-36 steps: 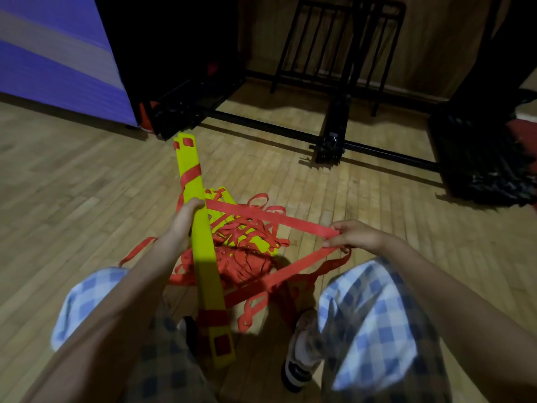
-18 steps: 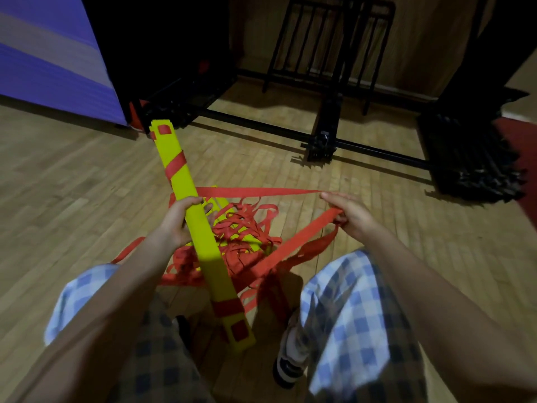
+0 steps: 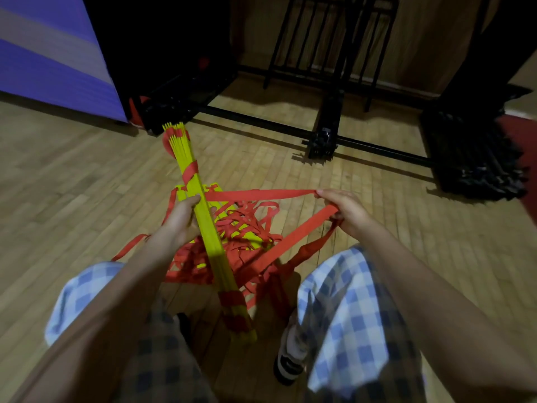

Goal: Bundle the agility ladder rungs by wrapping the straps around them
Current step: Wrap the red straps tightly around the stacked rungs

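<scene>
- Rotated since the earlier frames: the stack of flat yellow plastic ladder rungs (image 3: 207,225), which showed its broad face a second ago, now presents its thin layered edges, and its far end has swung up and to the left.
- Left hand (image 3: 181,221): fingers curled round the middle of the rung stack, holding it off the floor on a slant. This grip appears intended to keep the rungs squared together while strap goes on.
- Right hand (image 3: 343,210): fingers pinching a loop of flat red webbing strap (image 3: 261,194), held out to the right, well apart from the stack. It has drifted slightly further out, so the upper run is drawn straight and taut to the stack just above the left hand; tension is probably being kept for a tight turn.
- Lower run of the same strap drops slantwise to the pile beneath.
- Existing red wraps sit near the far end and near the near end of the stack; the middle remains bare.
- Loose red strap and further yellow rungs lie tangled in a heap (image 3: 247,228) on the wooden plank floor (image 3: 72,184), between the person's knees.
- Beyond: black metal rack frame (image 3: 325,135), purple padded panel (image 3: 43,62) at left.
</scene>
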`<control>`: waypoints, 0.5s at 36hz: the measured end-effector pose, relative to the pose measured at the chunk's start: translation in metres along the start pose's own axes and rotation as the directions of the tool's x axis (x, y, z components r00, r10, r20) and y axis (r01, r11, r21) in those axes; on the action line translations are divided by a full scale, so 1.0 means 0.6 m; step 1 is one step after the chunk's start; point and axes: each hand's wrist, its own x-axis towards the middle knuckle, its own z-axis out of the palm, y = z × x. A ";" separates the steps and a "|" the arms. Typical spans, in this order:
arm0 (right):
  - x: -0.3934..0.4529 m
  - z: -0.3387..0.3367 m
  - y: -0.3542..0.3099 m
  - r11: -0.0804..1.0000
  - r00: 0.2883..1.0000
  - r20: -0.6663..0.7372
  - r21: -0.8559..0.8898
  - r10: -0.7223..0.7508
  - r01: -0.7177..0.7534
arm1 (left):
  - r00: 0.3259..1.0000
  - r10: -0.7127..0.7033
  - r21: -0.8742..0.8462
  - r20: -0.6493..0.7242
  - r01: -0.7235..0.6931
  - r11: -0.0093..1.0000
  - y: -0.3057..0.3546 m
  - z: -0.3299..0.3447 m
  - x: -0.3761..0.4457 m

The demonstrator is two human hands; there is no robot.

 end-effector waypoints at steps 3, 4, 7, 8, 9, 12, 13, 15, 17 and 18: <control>-0.003 0.003 -0.002 1.000 1.000 0.006 -0.009 -0.009 0.010 | 0.999 0.007 0.070 0.047 -0.010 0.997 -0.003 0.000 -0.001; -0.004 0.005 -0.003 1.000 1.000 0.009 -0.004 -0.011 0.011 | 0.997 0.023 0.092 0.069 -0.029 0.995 -0.003 -0.002 -0.003; -0.008 0.010 -0.005 1.000 1.000 0.026 -0.001 -0.006 0.006 | 0.992 0.041 0.112 0.116 -0.054 0.992 -0.007 -0.001 -0.005; -0.009 0.012 -0.006 1.000 0.999 0.034 0.002 -0.006 0.006 | 0.993 0.040 0.097 0.114 -0.051 0.994 -0.007 0.002 -0.010; -0.009 0.013 -0.007 1.000 0.999 0.036 0.008 -0.008 0.007 | 0.993 0.031 0.076 0.116 -0.040 0.996 -0.008 0.007 -0.014; -0.009 0.015 -0.009 0.999 1.000 0.027 0.034 -0.015 0.014 | 0.986 -0.053 -0.012 0.156 0.056 0.998 -0.008 0.019 -0.026; -0.009 0.016 -0.009 0.999 1.000 0.025 0.041 -0.017 0.016 | 0.985 -0.066 -0.052 0.161 0.075 0.996 -0.008 0.020 -0.028; -0.009 0.019 -0.011 0.999 1.000 0.022 0.046 -0.019 0.018 | 0.986 -0.061 -0.122 0.157 0.080 0.989 -0.005 0.021 -0.029; -0.009 0.021 -0.011 0.998 1.000 0.015 0.057 -0.017 0.016 | 0.985 -0.064 -0.131 0.158 0.085 0.988 -0.001 0.030 -0.037; -0.009 0.022 -0.012 0.998 1.000 0.009 0.066 -0.015 0.015 | 0.984 -0.076 -0.115 0.161 0.095 0.989 -0.001 0.034 -0.041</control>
